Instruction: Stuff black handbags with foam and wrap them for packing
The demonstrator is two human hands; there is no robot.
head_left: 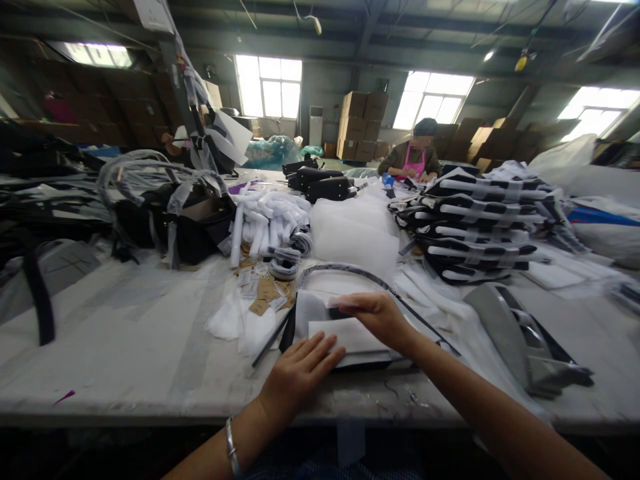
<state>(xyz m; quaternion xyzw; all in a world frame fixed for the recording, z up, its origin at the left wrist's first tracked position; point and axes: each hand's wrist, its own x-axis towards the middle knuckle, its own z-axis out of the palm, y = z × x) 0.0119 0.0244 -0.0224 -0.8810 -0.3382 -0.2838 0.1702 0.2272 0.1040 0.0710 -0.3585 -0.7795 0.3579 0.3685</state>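
A black bag lies flat in front of me at the table's front edge, partly covered by white foam sheet. Its long strap, in clear wrap, arches behind it. Across the bag lies a folded white sheet. My left hand rests on the near left part of that sheet, fingers stretched out. Just above the bag, my right hand has its fingers pressed together on what looks like a thin, pale piece of wrapping sheet; its full extent is hidden.
Paper tags and coiled wrapped straps lie behind left, near white rolls. A foam stack stands behind. Wrapped black bags are piled right, beside a grey bag. Another person works across the table.
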